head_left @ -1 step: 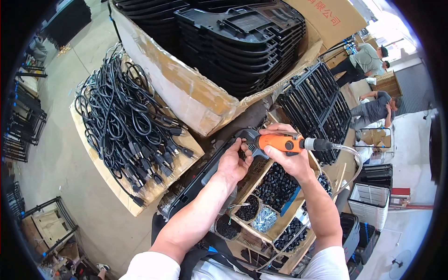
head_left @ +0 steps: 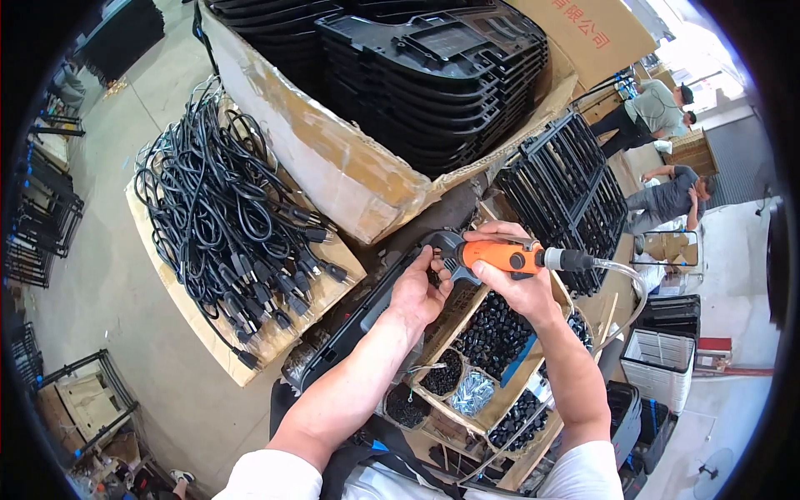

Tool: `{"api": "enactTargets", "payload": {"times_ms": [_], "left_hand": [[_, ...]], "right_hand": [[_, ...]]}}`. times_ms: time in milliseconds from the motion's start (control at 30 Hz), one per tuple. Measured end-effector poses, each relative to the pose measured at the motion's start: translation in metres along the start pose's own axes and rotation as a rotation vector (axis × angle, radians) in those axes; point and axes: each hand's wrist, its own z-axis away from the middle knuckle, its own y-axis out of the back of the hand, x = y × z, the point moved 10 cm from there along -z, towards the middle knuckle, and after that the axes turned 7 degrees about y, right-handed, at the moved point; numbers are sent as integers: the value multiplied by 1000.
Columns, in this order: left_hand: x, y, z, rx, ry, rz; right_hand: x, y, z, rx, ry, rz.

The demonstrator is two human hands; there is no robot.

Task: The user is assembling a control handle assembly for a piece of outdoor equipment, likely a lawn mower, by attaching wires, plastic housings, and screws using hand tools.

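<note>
My right hand (head_left: pixel 521 287) is wrapped around an orange air screwdriver (head_left: pixel 500 255), held almost level, with a clear hose (head_left: pixel 627 271) leaving its rear end. The tool's front end meets a dark grey curved plastic part (head_left: pixel 447 242). Close to that end, my left hand (head_left: pixel 419 293) has its fingers curled in a pinch against the part. What sits between those fingertips is hidden. A long black plastic piece (head_left: pixel 354 333) lies under my left forearm, running towards me.
Beside my right arm stands a cardboard box (head_left: pixel 457 332) of small black parts (head_left: pixel 492 333), black screws (head_left: pixel 442 372) and silver pins (head_left: pixel 472 392). Coiled black power cords (head_left: pixel 212 200) cover cardboard at left. Ahead, a large carton (head_left: pixel 333 162) holds stacked black panels (head_left: pixel 433 92). People (head_left: pixel 650 112) stand far right.
</note>
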Motion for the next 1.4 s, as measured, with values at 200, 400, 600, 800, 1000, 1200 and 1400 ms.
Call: {"api": "enactTargets", "payload": {"times_ms": [200,400,600,800,1000,1200,1400], "left_hand": [[2,-6,-1,26,-61,36],[6,0,-9,-6,-51,20],[-6,6,19,-91,-71,-168],[-47,38,75,15,64,-204],[-64,74,107,-28,142,-364],[-53,98,134,-10,80,-460],[-59,130,153,-20,146,-494]], "right_hand": [[11,-12,-9,47,-17,-15],[40,-23,-21,56,-29,69],[46,-30,-25,4,-34,133],[35,-37,-30,14,-43,180],[41,-37,-35,27,-2,147],[32,-37,-31,65,16,194],[-20,-7,36,306,87,-71]]}}
